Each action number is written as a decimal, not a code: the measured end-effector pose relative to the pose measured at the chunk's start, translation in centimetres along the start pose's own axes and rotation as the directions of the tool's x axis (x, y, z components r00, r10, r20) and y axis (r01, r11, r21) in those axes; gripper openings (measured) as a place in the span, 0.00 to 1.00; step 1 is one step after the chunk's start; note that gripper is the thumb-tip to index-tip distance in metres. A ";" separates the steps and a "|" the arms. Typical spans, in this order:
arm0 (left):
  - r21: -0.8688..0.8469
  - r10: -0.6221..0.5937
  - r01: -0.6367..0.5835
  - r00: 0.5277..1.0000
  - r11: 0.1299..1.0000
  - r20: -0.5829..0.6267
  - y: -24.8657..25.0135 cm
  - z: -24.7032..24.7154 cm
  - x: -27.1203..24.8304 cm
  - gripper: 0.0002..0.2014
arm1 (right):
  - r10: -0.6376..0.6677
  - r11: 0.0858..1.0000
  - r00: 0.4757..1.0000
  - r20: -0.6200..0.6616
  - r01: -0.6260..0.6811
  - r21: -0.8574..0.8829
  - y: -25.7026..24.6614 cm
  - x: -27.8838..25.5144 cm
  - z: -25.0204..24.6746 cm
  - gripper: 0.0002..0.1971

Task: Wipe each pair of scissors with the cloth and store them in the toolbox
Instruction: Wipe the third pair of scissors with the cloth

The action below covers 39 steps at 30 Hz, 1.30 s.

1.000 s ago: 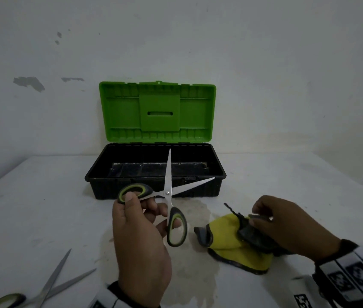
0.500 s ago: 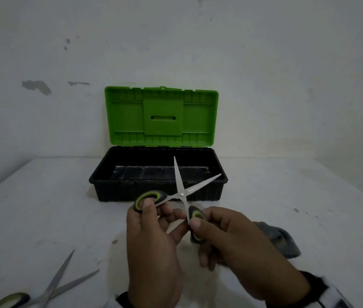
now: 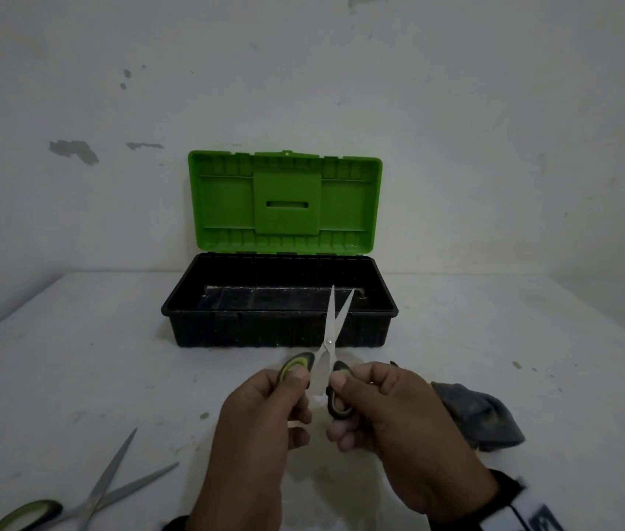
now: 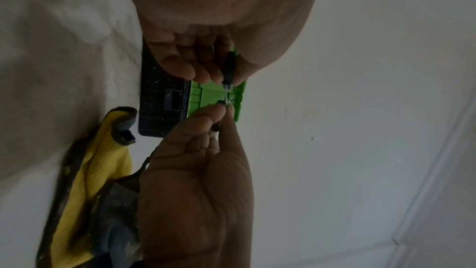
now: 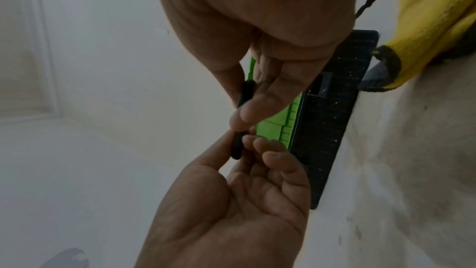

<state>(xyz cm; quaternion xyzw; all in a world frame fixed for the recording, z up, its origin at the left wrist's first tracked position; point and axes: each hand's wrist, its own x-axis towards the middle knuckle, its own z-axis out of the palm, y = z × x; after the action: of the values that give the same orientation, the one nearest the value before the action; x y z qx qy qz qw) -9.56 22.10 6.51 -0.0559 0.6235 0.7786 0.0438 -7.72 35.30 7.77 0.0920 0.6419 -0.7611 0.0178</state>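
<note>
Both hands hold one pair of scissors (image 3: 329,341) with black-and-green handles in front of the toolbox (image 3: 226,331). Its blades point up and away and are nearly closed. My left hand (image 3: 295,392) pinches the left handle loop. My right hand (image 3: 341,408) pinches the right handle loop (image 5: 246,93). The toolbox is a black tray with its green lid (image 3: 284,201) standing open against the wall. The cloth (image 3: 479,415) lies crumpled on the table right of my right hand, grey on top and yellow (image 4: 98,170) underneath. Another pair of scissors (image 3: 104,492) lies spread on the table at the near left.
The white table (image 3: 73,358) ends at a white wall behind the toolbox. A damp-looking stain (image 3: 322,484) marks the table under my hands. Small dark specks dot the surface at the right.
My right hand has left the cloth and taken the scissors' right handle. The blades have swung from wide apart to nearly closed, pointing up at the toolbox.
</note>
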 end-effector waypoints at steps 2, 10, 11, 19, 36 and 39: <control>0.022 0.003 -0.004 1.000 1.000 0.004 0.0 -0.2 0.1 0.11 | 0.003 1.000 1.000 -0.013 -0.003 0.003 0.4 0.1 0.2 0.09; 0.144 0.005 -0.002 1.000 0.990 -0.018 -0.2 0.1 -0.1 0.15 | -0.020 1.000 0.996 -0.086 0.018 -0.023 1.1 0.3 1.5 0.09; 0.149 -0.002 0.005 1.000 0.989 -0.022 -0.2 0.1 -0.1 0.14 | -0.019 1.000 0.996 -0.091 0.017 -0.025 1.2 0.3 1.6 0.09; 0.064 -0.085 0.081 0.994 0.995 0.067 1.3 -0.6 0.3 0.12 | -0.039 0.999 0.999 -0.033 0.038 -0.007 0.5 0.3 1.7 0.08; 0.232 -0.153 0.112 0.974 0.966 0.166 3.0 -6.5 1.4 0.14 | -0.473 -0.264 0.616 0.630 0.583 -0.768 -3.8 4.1 -3.1 0.16; 0.286 -0.179 0.114 0.961 0.951 0.212 3.6 -7.4 1.2 0.15 | -0.410 -0.368 0.512 0.754 0.664 -0.651 -4.4 4.8 -2.3 0.09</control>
<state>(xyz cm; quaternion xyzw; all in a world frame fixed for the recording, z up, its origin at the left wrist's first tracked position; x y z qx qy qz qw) -11.00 14.11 8.18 -0.0031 0.7087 0.6815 0.1826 -12.77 38.78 10.94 -0.3440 0.9086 -0.0088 -0.2368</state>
